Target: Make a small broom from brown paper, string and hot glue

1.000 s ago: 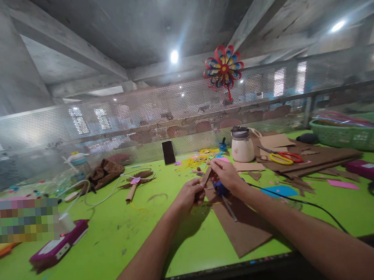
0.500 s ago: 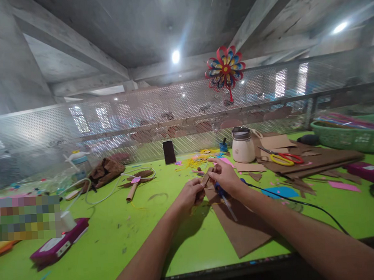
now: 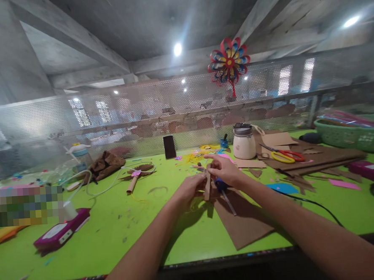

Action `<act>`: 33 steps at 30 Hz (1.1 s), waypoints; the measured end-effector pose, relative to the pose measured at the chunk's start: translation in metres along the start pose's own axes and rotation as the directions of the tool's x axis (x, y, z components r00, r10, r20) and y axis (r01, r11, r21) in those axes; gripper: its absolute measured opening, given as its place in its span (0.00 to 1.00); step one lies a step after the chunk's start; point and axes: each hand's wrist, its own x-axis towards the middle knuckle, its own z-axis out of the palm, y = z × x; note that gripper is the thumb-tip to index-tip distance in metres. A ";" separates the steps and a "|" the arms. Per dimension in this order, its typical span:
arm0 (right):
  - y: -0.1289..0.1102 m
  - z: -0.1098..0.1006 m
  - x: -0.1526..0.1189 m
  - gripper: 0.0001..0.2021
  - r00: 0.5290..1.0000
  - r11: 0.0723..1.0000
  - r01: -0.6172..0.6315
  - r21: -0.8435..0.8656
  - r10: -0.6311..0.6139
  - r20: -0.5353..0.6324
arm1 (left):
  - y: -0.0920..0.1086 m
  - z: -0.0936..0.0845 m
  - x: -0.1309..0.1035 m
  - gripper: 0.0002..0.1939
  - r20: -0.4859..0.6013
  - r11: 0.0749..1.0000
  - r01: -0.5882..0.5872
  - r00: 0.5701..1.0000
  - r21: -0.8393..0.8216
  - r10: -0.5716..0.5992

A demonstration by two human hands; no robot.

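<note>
A narrow brown cardboard strip (image 3: 208, 191) stands between my two hands over the table. My left hand (image 3: 192, 188) pinches its left side, fingertips partly hidden behind it. Closed on the upper end of the strip are the thumb and fingers of my right hand (image 3: 223, 170), its index finger stretched out to the left. Just below that hand lies a blue glue gun (image 3: 220, 185) with a pale glue stick poking out toward me, partly covered by the hand. Under it rests a flat brown cardboard sheet (image 3: 243, 225).
Left of my hands lies a brown paper flower with a rolled stem (image 3: 132, 185), near a purple power strip (image 3: 62, 230). A phone (image 3: 169, 147) leans at the back. Rightward are a white jar (image 3: 244, 145), scissors (image 3: 284, 156), cardboard scraps and a green basket (image 3: 348, 136).
The cardboard strip has swung more upright and shows its broad face. My left hand has turned and shifted slightly. The whole view has tilted a little.
</note>
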 end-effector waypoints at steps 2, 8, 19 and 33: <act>-0.004 0.000 -0.002 0.26 0.997 1.000 -0.008 0.029 0.006 0.071 | -0.001 -0.003 0.000 0.18 -0.030 0.999 0.021 0.999 0.031 -0.020; -0.009 0.001 -0.004 0.26 0.996 0.999 -0.041 -0.004 0.041 0.076 | -0.001 -0.003 0.001 0.14 -0.063 0.999 0.045 0.997 0.009 -0.044; 0.004 0.005 0.001 0.20 0.989 0.999 -0.015 0.029 0.020 -0.147 | 0.007 -0.006 -0.001 0.10 -0.149 0.977 0.017 0.988 -0.212 -0.050; -0.005 0.005 -0.003 0.24 0.940 0.983 0.051 -0.176 -0.107 -0.324 | 0.009 -0.012 0.002 0.13 -0.237 0.972 -0.052 0.972 -0.228 -0.003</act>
